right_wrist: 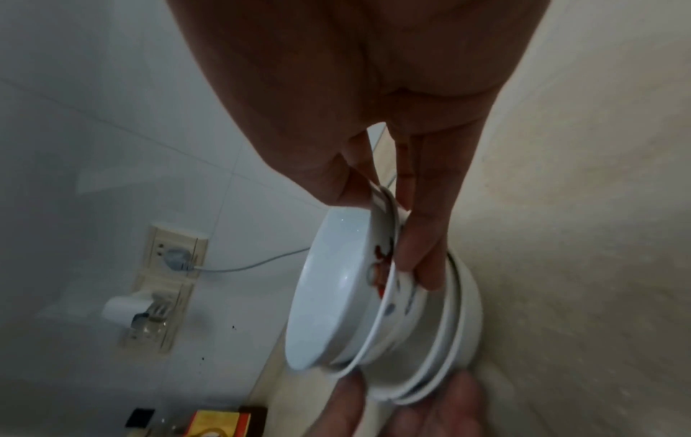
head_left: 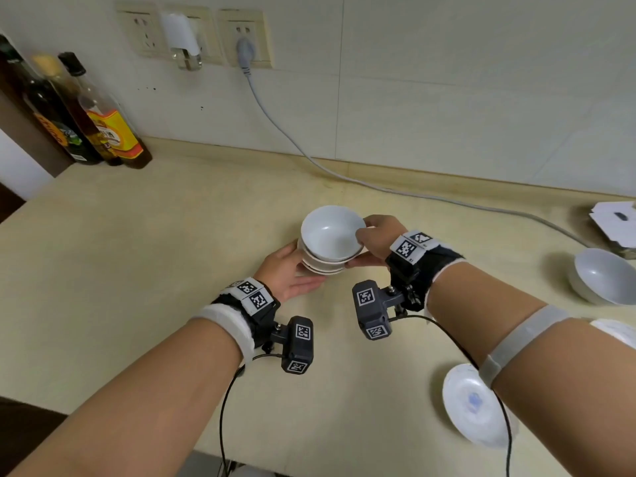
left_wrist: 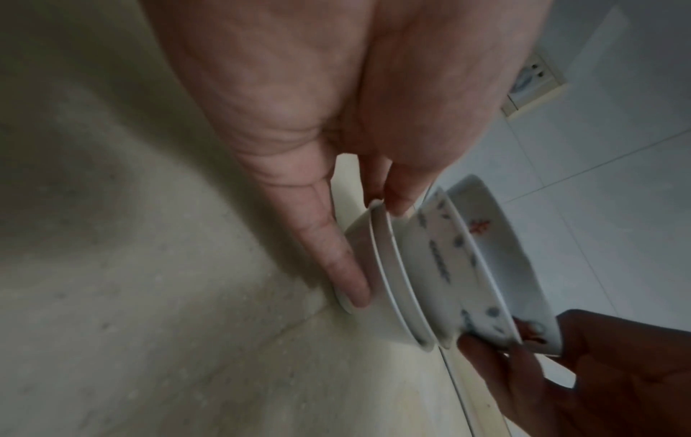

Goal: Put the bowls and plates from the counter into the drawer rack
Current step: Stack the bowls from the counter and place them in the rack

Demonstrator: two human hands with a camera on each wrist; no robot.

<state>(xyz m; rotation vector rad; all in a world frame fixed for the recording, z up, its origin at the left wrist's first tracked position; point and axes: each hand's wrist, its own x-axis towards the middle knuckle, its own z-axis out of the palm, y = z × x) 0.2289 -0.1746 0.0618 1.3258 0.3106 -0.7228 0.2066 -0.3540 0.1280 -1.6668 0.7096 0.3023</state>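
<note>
A stack of several white bowls (head_left: 323, 265) stands mid-counter. Its top bowl (head_left: 330, 235) is plain inside and has a red mark outside (right_wrist: 379, 266). The bowl under it carries a blue pattern (left_wrist: 437, 260). My left hand (head_left: 287, 270) holds the stack's left side, thumb along the base (left_wrist: 348, 266) and fingers behind. My right hand (head_left: 375, 235) pinches the upper bowls at their right rim, thumb inside the top bowl (right_wrist: 348, 189) and fingers beneath (right_wrist: 422, 251). The upper bowls (right_wrist: 336, 295) tilt a little off the lower ones (right_wrist: 460, 325).
Another white bowl (head_left: 600, 275) sits at the right, and a white plate (head_left: 471, 404) lies near the front edge, partly under my right forearm. Bottles (head_left: 86, 115) stand at the back left. A grey cable (head_left: 344, 173) runs along the wall. Papers (head_left: 616, 222) lie far right.
</note>
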